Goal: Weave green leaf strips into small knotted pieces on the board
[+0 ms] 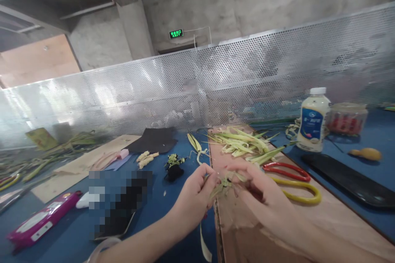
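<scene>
While both hands are raised just above the near left edge of the cardboard sheet [324,218], they hold between them one small leaf piece [225,183]. The left hand [193,195] comes from outside that edge, and the right hand [262,197] reaches in from over the sheet itself. The two hands are close together, almost meeting, and the fingertips of each are pinched on an end of the leaf piece.

The leaf piece lies directly between the hands, so neither hand has to reach for it. Its long axis goes across from one hand to the other, a little lower at the left end and a little higher at the right end. The larger part seems to be on the side of the right hand, over the sheet, but the fingers hide some of it.

It looks like a short bundle of narrow strips, pale green and yellowish, thin and dry, with loose frayed ends. If the strips are folded or twisted together cannot be told.

On the sheet, beyond the hands, lie scissors [293,181] with one red and one yellow handle, and further toward the far edge a pile of leaf strips [243,141]. Past the right edge of the sheet stands a white bottle [313,119].
</scene>
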`<action>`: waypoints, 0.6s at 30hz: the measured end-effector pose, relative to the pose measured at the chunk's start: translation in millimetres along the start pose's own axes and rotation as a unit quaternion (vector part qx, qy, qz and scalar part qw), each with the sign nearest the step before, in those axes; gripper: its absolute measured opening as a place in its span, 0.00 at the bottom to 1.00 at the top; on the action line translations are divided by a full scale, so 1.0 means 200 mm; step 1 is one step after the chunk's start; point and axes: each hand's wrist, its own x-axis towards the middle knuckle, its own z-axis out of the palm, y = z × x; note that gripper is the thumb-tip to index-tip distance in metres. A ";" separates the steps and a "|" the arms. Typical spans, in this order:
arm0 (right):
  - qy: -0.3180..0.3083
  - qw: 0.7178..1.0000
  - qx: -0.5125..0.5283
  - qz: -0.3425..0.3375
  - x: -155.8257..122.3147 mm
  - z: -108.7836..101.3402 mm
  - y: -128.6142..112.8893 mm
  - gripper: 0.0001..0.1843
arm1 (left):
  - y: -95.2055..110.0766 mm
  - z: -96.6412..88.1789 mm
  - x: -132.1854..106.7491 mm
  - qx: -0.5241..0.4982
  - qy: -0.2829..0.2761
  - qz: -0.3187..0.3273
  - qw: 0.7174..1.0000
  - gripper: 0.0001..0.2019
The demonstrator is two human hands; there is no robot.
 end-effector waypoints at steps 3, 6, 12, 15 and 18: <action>-0.011 1.000 -0.013 0.012 0.01 -0.01 -0.03 0.14 | 0.00 0.00 0.00 0.018 0.002 -0.004 1.000 0.11; 0.002 0.998 -0.061 0.017 0.02 0.00 -0.03 0.10 | 0.01 0.00 -0.01 0.044 0.004 -0.013 0.999 0.12; 0.044 0.990 -0.131 -0.015 0.03 0.02 0.04 0.09 | 0.01 0.00 -0.01 0.045 0.009 -0.013 0.999 0.12; 0.040 0.989 -0.140 -0.014 0.02 0.02 0.05 0.09 | 0.00 0.01 -0.01 0.019 0.013 -0.019 1.000 0.12; 0.043 0.987 -0.152 -0.023 0.02 0.01 0.04 0.09 | 0.00 0.02 0.00 -0.023 0.006 -0.026 0.999 0.12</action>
